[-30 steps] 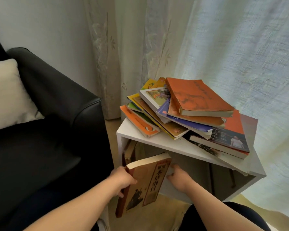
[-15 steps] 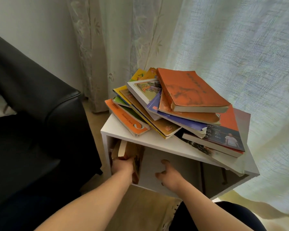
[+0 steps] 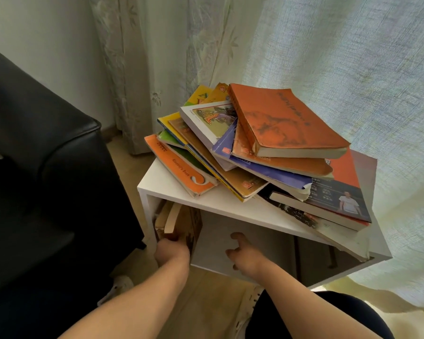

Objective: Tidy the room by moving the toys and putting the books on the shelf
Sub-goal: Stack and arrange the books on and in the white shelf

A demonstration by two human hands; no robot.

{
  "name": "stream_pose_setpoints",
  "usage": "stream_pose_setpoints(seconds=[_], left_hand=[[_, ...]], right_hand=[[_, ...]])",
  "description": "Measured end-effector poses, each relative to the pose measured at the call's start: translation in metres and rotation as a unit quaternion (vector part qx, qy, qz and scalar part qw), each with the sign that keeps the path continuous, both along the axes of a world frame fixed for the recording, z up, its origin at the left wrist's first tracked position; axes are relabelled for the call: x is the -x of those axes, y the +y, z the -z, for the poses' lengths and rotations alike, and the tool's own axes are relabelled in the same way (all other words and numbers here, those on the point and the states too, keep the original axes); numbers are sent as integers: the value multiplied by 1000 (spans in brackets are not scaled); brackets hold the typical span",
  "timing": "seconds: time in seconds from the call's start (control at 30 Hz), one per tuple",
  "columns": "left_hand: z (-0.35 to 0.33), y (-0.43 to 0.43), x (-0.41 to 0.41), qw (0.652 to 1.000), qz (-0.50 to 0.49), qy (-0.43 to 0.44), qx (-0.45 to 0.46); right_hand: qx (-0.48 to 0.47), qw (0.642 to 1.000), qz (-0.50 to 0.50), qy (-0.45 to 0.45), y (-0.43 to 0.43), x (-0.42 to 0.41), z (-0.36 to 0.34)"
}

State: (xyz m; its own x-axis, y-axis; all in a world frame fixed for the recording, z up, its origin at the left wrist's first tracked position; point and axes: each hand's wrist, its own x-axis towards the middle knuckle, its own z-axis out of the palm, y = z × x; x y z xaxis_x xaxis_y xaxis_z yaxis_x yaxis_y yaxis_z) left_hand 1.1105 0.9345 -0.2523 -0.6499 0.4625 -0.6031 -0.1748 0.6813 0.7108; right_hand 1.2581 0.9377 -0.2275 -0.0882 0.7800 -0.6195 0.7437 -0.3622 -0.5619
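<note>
Status: shelving in progress, one book at the point of entry.

Left hand (image 3: 172,252) is closed round the near lower edge of a brown paperback book (image 3: 187,222); its fingertips are hidden behind the cover. The book stands on end at the left end of the open compartment of a white box shelf (image 3: 168,183). Its long axis runs roughly upright with a slight lean, its pale page edge is turned up and left, and it sits just beside another pale-edged volume (image 3: 160,217) against the side wall. The book lies directly ahead of the left hand, so any further seating appears to be a straight push away from the body, into the compartment.

Right hand (image 3: 246,259) holds nothing. It hangs in the compartment mouth, well apart from the book, with index finger raised and the other fingers loosely bent.

Outstanding: a slumped pile of mixed paperbacks, topped by a worn orange book (image 3: 287,123), rests on the shelf's top board, overhanging its right edge. The pile lies above and to the right of both hands; the right hand is judged the nearer for the next pick.

Surroundings: black leather sofa (image 3: 59,167) at left, pale sheer curtain (image 3: 353,57) behind.
</note>
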Motion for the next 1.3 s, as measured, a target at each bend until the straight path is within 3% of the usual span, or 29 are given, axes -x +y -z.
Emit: stream_pose_setpoints(seconds=[0.4, 0.7, 0.87, 1.07, 1.2, 1.3], left_hand=[[20, 7, 1, 992, -94, -80, -34], [19, 12, 20, 991, -28, -133, 2], [-19, -9, 32, 986, 164, -32, 26], [-94, -34, 39, 968, 218, 114, -39], [-136, -37, 39, 952, 247, 161, -85], [-163, -30, 35, 932, 270, 169, -171]], right_hand=[[21, 1000, -13, -5, 4, 0, 10], [9, 1000, 3, 5, 2, 3, 8], [-29, 999, -15, 20, -6, 17, -14], [-89, 994, -43, 38, -20, 32, -66], [-132, 988, -70, 45, -33, 32, -104], [-164, 981, -65, 77, -42, 27, -137]])
